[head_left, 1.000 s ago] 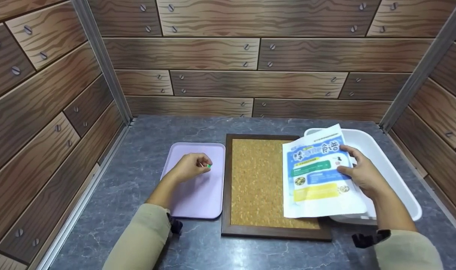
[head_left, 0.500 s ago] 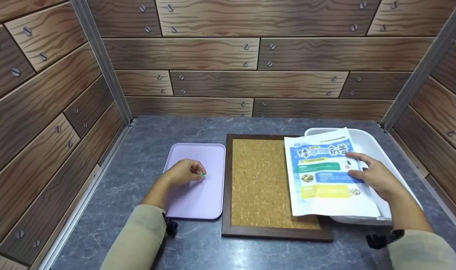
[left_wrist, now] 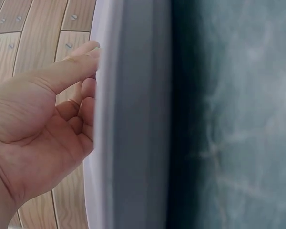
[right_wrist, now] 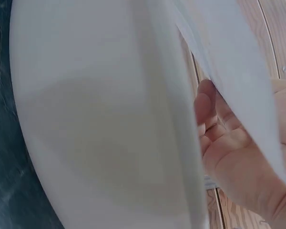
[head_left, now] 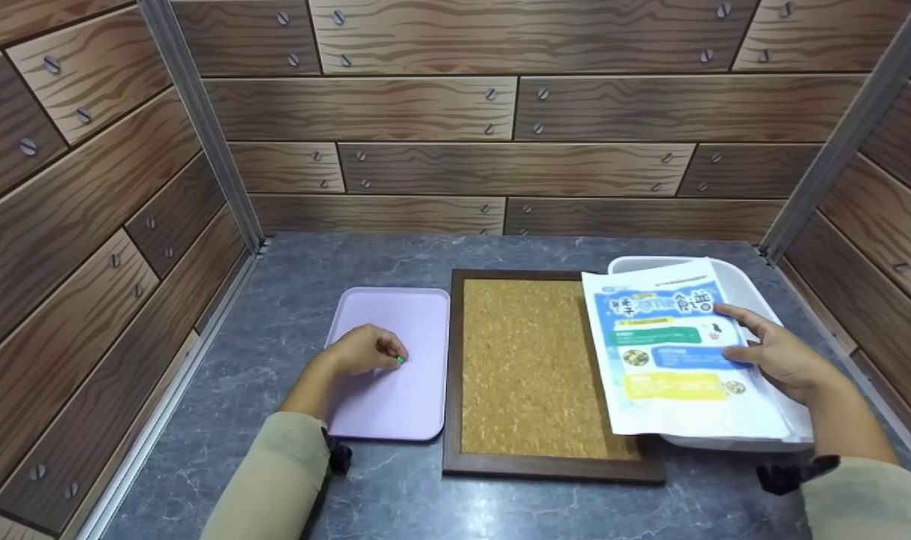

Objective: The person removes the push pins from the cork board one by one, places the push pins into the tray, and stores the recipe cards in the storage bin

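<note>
Low over the lilac tray (head_left: 386, 409), my left hand (head_left: 362, 349) pinches a small green piece (head_left: 401, 360) between thumb and fingertips; its kind is too small to tell. In the left wrist view the tray's side wall (left_wrist: 138, 119) hides the fingertips of that hand (left_wrist: 43, 114). My right hand (head_left: 782, 356) grips the right edge of a printed paper sheet (head_left: 669, 360), thumb on top and other fingers partly underneath. The sheet lies tilted across the white tray (head_left: 741, 289) and overlaps the right side of a cork board (head_left: 527, 367). The right wrist view shows the sheet's white underside (right_wrist: 238, 62).
The cork board's dark wooden frame (head_left: 553, 466) stands between the two trays on a grey marbled tabletop (head_left: 380, 495). Wood-patterned walls (head_left: 500, 172) enclose the back and both sides, with metal posts (head_left: 200, 112) in the corners.
My right hand has moved right with the paper, from over the cork board further onto the white tray. The left hand has come down and slightly left over the lilac tray, still pinching the green piece.
</note>
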`<control>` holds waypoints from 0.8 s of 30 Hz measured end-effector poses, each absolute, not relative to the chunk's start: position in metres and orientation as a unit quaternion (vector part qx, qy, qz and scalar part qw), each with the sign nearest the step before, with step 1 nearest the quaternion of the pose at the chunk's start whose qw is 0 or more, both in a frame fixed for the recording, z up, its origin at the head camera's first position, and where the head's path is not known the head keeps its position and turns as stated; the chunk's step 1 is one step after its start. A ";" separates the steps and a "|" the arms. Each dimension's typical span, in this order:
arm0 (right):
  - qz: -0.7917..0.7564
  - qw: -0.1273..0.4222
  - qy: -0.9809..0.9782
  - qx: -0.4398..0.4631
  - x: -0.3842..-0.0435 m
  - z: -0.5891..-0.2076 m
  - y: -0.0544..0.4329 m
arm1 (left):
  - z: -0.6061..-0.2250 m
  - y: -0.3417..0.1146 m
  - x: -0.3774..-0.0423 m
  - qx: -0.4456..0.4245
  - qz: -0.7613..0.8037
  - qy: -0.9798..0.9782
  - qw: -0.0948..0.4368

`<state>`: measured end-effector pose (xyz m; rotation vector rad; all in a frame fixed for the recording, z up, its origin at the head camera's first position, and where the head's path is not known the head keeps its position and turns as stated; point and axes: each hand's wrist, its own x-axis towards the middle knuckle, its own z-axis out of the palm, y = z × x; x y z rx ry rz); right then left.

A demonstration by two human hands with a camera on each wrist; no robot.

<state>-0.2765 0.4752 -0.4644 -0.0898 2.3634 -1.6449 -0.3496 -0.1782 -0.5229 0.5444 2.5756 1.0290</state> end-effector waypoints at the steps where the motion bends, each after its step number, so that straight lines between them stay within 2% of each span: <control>1: -0.571 0.132 0.810 -0.032 -0.276 -0.465 0.478 | -0.523 -0.178 -0.349 0.186 0.360 0.900 0.159; 16: -0.576 0.153 0.803 0.006 -0.276 -0.461 0.509 | -0.524 -0.178 -0.346 0.154 0.377 0.898 0.164; 24: -0.535 0.145 0.832 0.032 -0.275 -0.457 0.523 | -0.523 -0.177 -0.344 0.157 0.374 0.899 0.164</control>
